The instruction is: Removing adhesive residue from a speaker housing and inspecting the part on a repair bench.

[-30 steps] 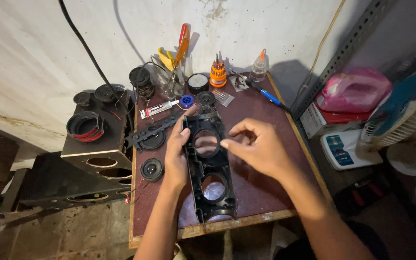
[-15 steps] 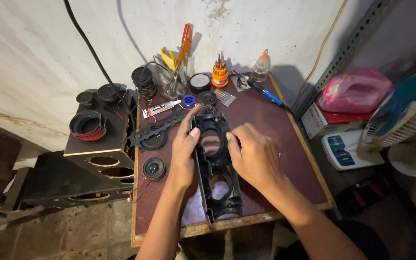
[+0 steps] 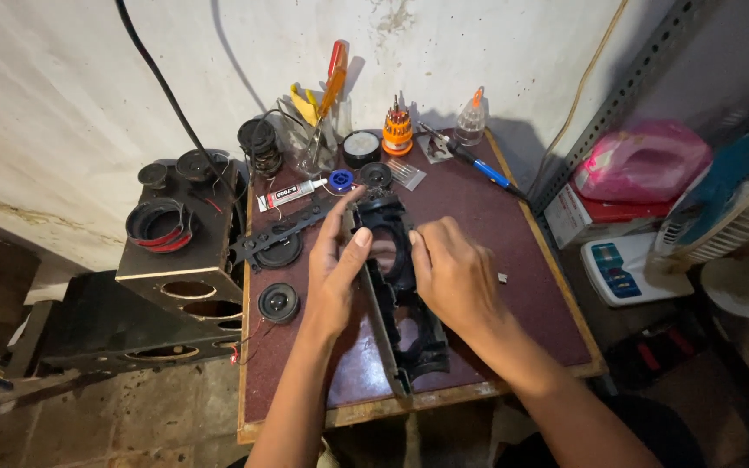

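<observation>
Speaker housing (image 3: pixel 405 303), a long black plastic frame with round openings, stands tipped on its long edge in the middle of the worktop (image 3: pixel 522 321), running from the near edge away from me. My left hand (image 3: pixel 335 273) presses flat against its left side, thumb over the top rim; my right hand (image 3: pixel 452 277) clasps the right side. Balanced like this, I judge it could slip and topple if either grip eases. Its underside and my right fingertips are hidden. Left of it lies a small round speaker (image 3: pixel 278 302). Farther back, a glue tube (image 3: pixel 292 193) and an orange screwdriver set (image 3: pixel 398 130); smaller bits there are hard to make out.
</observation>
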